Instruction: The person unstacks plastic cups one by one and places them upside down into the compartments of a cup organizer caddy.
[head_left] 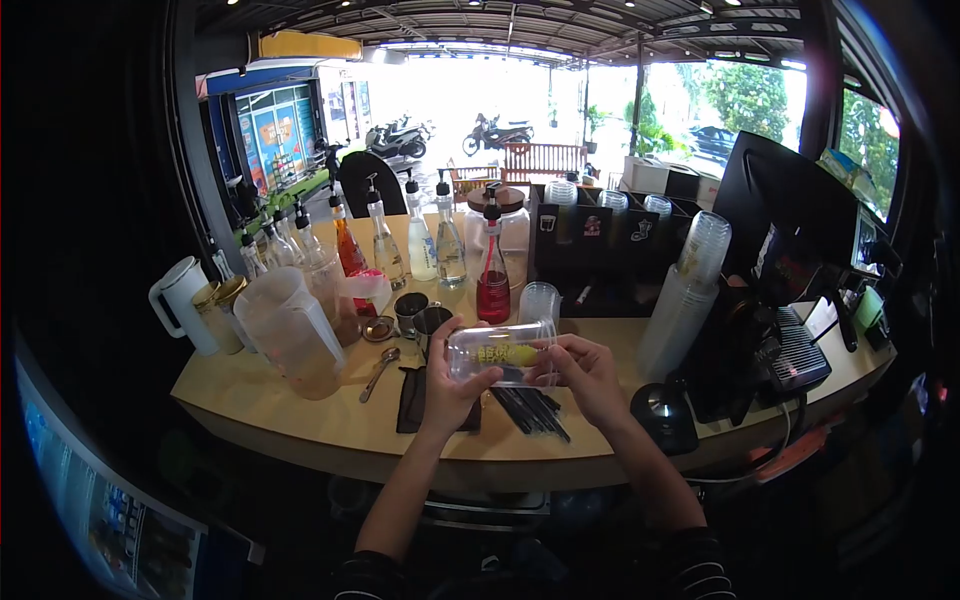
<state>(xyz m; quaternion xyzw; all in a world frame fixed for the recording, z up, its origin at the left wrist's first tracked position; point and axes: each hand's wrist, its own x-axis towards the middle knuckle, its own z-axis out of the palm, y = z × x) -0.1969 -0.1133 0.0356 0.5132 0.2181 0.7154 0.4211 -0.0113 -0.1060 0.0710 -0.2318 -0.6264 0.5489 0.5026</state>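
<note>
Between my two hands, above the counter, a clear plastic cup (503,355) with yellow-green print lies on its side. My left hand (452,378) wraps round its base end, thumb along the lower side. Fingers of my right hand (584,372) grip the cup at its rim end, on the right. Under the cup, a bundle of black straws (533,413) rests on the counter beside a dark cloth or mat (411,400). Just behind stands another clear cup (540,300), partly hidden. Small metal cups (410,308) and a spoon (379,373) are to the left.
Syrup pump bottles (494,270), a large clear pitcher (285,330) and a white jug (184,300) line the counter's (330,430) left and back. Stacked cups (685,300), a black organizer (575,250), a machine (790,350) and a monitor (775,200) stand right.
</note>
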